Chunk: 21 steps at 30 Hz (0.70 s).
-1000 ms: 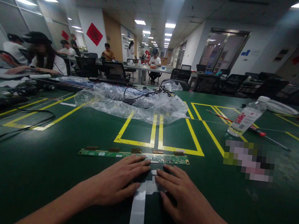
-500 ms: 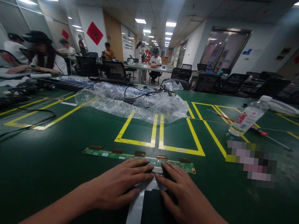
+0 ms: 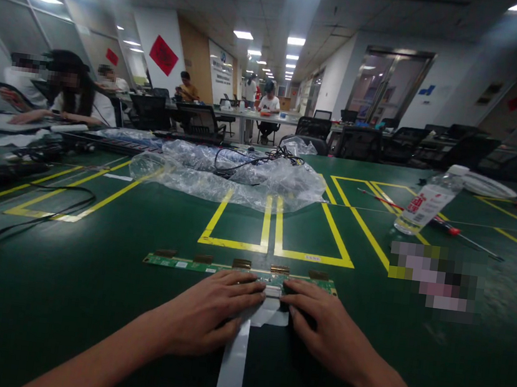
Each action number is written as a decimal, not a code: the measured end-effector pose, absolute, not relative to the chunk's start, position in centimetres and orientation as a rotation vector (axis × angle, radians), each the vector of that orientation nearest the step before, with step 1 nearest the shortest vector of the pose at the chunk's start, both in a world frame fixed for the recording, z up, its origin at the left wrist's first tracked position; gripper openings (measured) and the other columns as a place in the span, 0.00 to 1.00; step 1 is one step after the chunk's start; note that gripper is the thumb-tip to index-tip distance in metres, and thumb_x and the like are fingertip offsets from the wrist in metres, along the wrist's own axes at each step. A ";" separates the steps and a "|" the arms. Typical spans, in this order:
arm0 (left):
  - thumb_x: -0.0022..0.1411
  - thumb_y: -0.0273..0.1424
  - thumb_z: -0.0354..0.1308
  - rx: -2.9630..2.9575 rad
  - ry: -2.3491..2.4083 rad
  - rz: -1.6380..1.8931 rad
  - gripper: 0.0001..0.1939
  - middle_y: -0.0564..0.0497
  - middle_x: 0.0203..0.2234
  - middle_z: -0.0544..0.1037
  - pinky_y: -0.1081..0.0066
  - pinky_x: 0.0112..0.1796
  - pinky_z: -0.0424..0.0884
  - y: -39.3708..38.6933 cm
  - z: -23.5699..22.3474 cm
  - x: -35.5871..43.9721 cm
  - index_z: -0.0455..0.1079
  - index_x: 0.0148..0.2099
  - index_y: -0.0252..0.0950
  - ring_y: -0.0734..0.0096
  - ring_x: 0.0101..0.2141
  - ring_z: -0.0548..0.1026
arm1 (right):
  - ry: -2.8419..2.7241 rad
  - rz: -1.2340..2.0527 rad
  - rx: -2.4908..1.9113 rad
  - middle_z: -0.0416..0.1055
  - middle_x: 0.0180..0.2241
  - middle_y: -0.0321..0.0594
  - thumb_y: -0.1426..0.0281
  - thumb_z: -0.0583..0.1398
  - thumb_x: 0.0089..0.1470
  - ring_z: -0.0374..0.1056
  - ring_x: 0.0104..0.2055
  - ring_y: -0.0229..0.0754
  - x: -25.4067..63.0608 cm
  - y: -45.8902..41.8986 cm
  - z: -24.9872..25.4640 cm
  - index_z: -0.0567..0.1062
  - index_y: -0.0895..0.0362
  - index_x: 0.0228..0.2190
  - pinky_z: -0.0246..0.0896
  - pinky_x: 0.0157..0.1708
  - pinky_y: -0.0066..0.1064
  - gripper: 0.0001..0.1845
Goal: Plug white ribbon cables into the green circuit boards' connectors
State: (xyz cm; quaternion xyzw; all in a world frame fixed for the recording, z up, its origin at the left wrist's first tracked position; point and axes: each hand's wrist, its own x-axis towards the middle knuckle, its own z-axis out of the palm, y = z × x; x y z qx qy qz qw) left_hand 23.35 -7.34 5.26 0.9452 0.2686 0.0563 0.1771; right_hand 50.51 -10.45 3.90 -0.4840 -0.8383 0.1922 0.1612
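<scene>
A long, narrow green circuit board (image 3: 169,262) lies crosswise on the green table, with copper-coloured flexible tabs along its far edge. At its middle sits a pale connector (image 3: 273,292), where a white flat ribbon cable (image 3: 231,372) with a blue end runs back toward me. My left hand (image 3: 220,308) lies palm down with fingers stretched over the board, left of the connector. On the other side, my right hand (image 3: 318,320) rests with extended fingers on the board and beside the connector. Parts of board and cable are hidden under both hands.
Crumpled clear plastic wrap (image 3: 241,182) with a black cable lies beyond the board. A tilted-looking bottle (image 3: 429,202) and a long screwdriver (image 3: 454,231) are at the right. Black cables and equipment (image 3: 10,179) lie left. Another person (image 3: 75,96) sits at far left.
My right hand has shifted slightly to the right, away from the connector, uncovering more of the white cable. The left hand has hardly moved, and the board stays in place.
</scene>
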 end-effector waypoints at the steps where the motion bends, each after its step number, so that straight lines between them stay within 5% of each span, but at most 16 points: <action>1: 0.69 0.30 0.51 2.680 0.760 0.159 0.30 0.54 0.68 0.58 0.52 0.64 0.53 -7.3 5.3 23.4 0.54 0.71 0.46 0.57 0.67 0.55 | -2.398 0.551 -1.393 0.67 0.61 0.41 0.69 0.54 0.63 0.61 0.64 0.48 50.5 -10.5 3.9 0.75 0.50 0.54 0.54 0.64 0.51 0.20; 21: 0.69 0.30 0.51 2.718 0.793 0.230 0.28 0.53 0.66 0.63 0.52 0.62 0.57 -6.9 4.5 23.4 0.56 0.69 0.44 0.58 0.65 0.59 | -2.476 0.572 -1.353 0.63 0.64 0.38 0.67 0.55 0.63 0.56 0.66 0.48 51.0 -10.0 4.0 0.70 0.46 0.60 0.51 0.65 0.52 0.24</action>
